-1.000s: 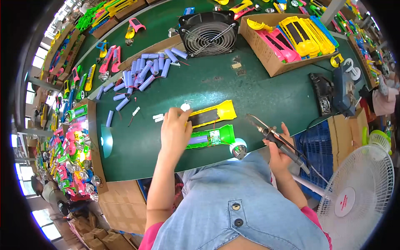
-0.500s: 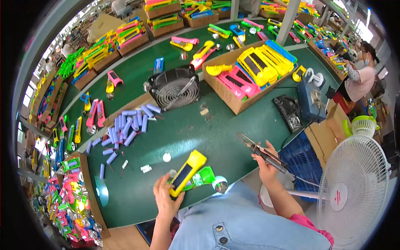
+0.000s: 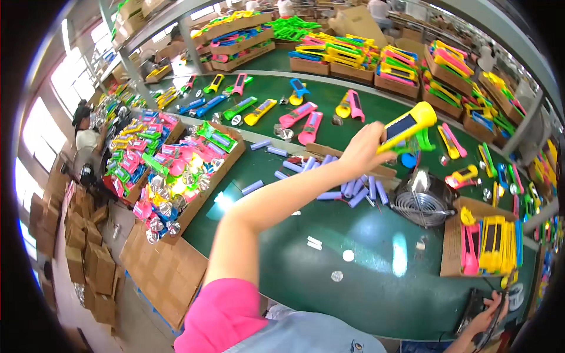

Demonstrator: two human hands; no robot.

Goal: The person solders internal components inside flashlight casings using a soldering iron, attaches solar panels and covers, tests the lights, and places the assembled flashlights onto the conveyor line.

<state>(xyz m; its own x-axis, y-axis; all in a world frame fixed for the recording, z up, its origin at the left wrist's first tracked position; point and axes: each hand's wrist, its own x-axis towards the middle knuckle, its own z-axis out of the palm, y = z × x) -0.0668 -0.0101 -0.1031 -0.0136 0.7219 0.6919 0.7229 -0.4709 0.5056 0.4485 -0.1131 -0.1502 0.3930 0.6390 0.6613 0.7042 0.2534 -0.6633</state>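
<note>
My left hand (image 3: pixel 366 147) is stretched out past the loose battery cells. It grips a yellow lamp casing (image 3: pixel 421 114) with a dark panel; a green casing piece (image 3: pixel 421 141) hangs below it. At the lower right my right hand (image 3: pixel 487 313) is closed around a soldering iron (image 3: pixel 498 317), partly hidden by the fingers. That hand is beside a black rack-like holder (image 3: pixel 471 306). Purple battery cells (image 3: pixel 357 197) lie scattered beneath my left forearm. On the green bench (image 3: pixel 371 306) are a white disc (image 3: pixel 348 256), a perforated disc (image 3: pixel 336 276) and small white pieces (image 3: pixel 315 243).
A black metal-grilled fan (image 3: pixel 421 206) stands beyond the bench's middle. To its right is a carton (image 3: pixel 452 247) of yellow, pink and blue casings. Another carton (image 3: pixel 226 162) at left holds assembled lamps. Lamp parts lie along the far green belt (image 3: pixel 268 130); stacked boxes stand behind.
The view has swung left. My left hand has lifted the yellow casing and green piece from the bench's near edge and carried them outward. My right hand still holds the soldering iron, now beside the black holder.
</note>
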